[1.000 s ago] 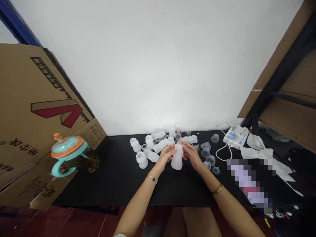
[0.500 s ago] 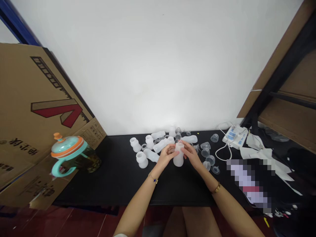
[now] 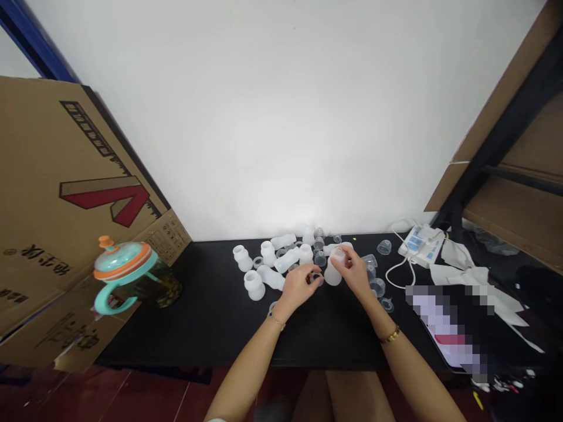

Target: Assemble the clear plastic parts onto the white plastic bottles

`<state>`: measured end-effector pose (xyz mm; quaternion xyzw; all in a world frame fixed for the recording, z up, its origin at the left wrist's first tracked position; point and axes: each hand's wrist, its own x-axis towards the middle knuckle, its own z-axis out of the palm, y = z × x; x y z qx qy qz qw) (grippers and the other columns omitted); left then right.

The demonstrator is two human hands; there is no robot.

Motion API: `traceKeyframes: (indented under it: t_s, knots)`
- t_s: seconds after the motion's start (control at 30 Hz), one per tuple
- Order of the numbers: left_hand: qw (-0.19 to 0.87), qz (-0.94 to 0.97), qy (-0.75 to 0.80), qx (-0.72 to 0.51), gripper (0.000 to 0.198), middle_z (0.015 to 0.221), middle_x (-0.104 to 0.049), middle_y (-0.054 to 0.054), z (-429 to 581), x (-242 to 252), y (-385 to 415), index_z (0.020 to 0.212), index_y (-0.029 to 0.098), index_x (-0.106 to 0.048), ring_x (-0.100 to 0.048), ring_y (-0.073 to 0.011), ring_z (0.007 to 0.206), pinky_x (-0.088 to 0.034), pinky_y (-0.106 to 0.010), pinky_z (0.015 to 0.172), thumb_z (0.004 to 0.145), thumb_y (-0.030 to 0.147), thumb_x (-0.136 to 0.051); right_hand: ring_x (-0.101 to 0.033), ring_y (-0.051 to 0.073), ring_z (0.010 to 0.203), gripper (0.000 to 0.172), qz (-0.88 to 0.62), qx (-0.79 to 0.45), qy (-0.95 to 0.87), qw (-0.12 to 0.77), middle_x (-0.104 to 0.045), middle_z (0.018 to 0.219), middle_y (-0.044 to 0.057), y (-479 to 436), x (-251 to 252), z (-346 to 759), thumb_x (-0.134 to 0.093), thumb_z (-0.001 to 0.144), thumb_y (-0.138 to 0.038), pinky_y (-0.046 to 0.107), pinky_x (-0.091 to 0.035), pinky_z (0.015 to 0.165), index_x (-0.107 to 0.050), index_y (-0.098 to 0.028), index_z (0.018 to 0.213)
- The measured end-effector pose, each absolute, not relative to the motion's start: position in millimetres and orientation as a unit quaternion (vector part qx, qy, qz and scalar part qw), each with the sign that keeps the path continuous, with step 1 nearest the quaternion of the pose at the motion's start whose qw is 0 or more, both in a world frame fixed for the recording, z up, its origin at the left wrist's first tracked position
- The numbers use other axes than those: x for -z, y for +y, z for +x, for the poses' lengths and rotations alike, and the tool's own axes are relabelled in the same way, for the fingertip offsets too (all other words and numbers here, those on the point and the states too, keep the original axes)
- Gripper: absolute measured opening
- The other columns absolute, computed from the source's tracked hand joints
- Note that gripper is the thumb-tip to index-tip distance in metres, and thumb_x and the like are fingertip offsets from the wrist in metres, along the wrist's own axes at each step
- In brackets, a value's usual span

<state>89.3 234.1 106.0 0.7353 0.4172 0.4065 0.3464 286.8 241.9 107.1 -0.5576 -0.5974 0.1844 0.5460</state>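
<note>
My right hand [image 3: 355, 271] is closed round the upper part of a frosted white baby bottle [image 3: 333, 275], which stands nearly upright on the black table and has a clear dome-shaped piece at its top. To its left, my left hand [image 3: 302, 286] pinches a small translucent ring [image 3: 317, 281], partly hidden by the fingers. Behind and left of my hands are several loose white bottles, among them an open-necked upright one [image 3: 254, 285] and another lying on its side [image 3: 287, 260]. Clear caps [image 3: 377, 287] lie to the right of my right hand.
At the left, a large teal-lidded jug [image 3: 136, 275] stands before a cardboard box [image 3: 88, 176]. A white power strip [image 3: 421, 244] with cables, torn white paper [image 3: 461, 275] and a partly blurred phone [image 3: 444, 334] lie at the right. The white wall [image 3: 281, 117] borders the table's back.
The bottle has moved right with my right hand, which now holds it alone. My left hand has let go of the bottle and closed on a small ring beside it.
</note>
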Motion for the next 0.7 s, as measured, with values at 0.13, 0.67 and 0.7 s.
traceKeyframes:
  t_s: [0.13, 0.67, 0.7]
  knots:
    - [0.242, 0.839, 0.373, -0.315, 0.020, 0.104, -0.072, -0.009, 89.6, -95.8, 235.4, 0.103, 0.025, -0.073, -0.060, -0.0280, 0.105, -0.043, -0.039, 0.094, 0.086, 0.023, -0.063, -0.049, 0.017, 0.063, 0.037, -0.564, -0.151, -0.646, 0.492, -0.060, 0.076, 0.001, 241.7, -105.1, 283.3, -0.065, 0.076, -0.040, 0.029, -0.039, 0.059, -0.065, -0.021, 0.108]
    - [0.166, 0.852, 0.423, -0.259, 0.020, 0.090, -0.070, -0.010, 85.8, -83.3, 243.0, 0.090, 0.023, -0.073, -0.064, -0.0252, 0.084, -0.044, -0.033, 0.076, 0.087, 0.015, -0.055, -0.054, 0.020, 0.072, 0.042, -0.549, -0.153, -0.690, 0.446, -0.057, 0.078, 0.002, 241.5, -97.4, 276.7, -0.061, 0.083, -0.042, 0.029, -0.041, 0.061, -0.063, -0.024, 0.121]
    - [0.159, 0.854, 0.424, -0.258, 0.020, 0.089, -0.070, -0.010, 85.8, -82.6, 243.4, 0.090, 0.023, -0.073, -0.064, -0.0252, 0.083, -0.044, -0.034, 0.075, 0.087, 0.015, -0.055, -0.054, 0.020, 0.072, 0.043, -0.548, -0.154, -0.692, 0.444, -0.057, 0.079, 0.002, 241.5, -97.4, 276.3, -0.061, 0.083, -0.042, 0.030, -0.041, 0.061, -0.063, -0.023, 0.122]
